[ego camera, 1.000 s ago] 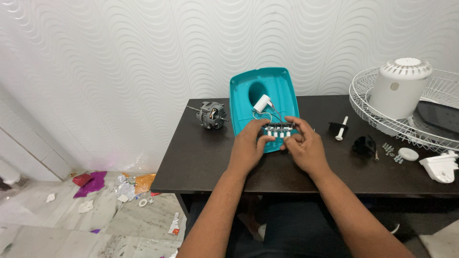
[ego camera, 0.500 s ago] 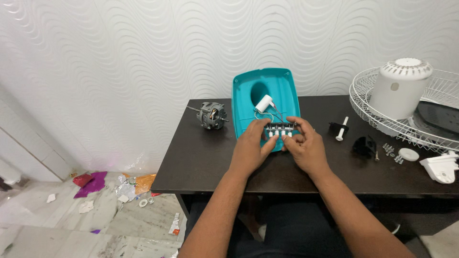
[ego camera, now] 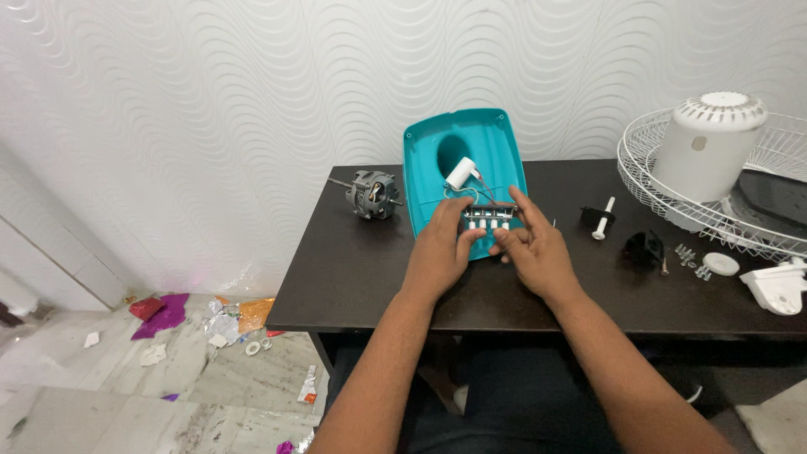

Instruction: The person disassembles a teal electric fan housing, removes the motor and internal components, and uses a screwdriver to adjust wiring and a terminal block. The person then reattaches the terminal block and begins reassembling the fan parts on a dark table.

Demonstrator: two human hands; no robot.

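Observation:
A teal plastic fan base shell (ego camera: 467,151) lies open side up on the dark table (ego camera: 353,269), leaning toward the wall. Inside it sit a white capacitor (ego camera: 461,173) and thin wires. Both hands hold a small switch block with white push buttons (ego camera: 488,218) at the shell's near edge. My left hand (ego camera: 443,246) grips its left end with the thumb under it. My right hand (ego camera: 531,248) grips the right end, index finger stretched along the top.
A grey fan motor (ego camera: 372,194) lies left of the shell. To the right are a black-and-white knob (ego camera: 598,220), a black part (ego camera: 645,248), loose screws (ego camera: 685,254), a white cap (ego camera: 720,264), a white bracket (ego camera: 777,287), a wire fan guard (ego camera: 672,202) and white motor cover (ego camera: 706,143). Scraps litter the floor.
Both hands have stayed on the switch block at the shell's near edge; the fingers have shifted slightly on it. The view has moved a little.

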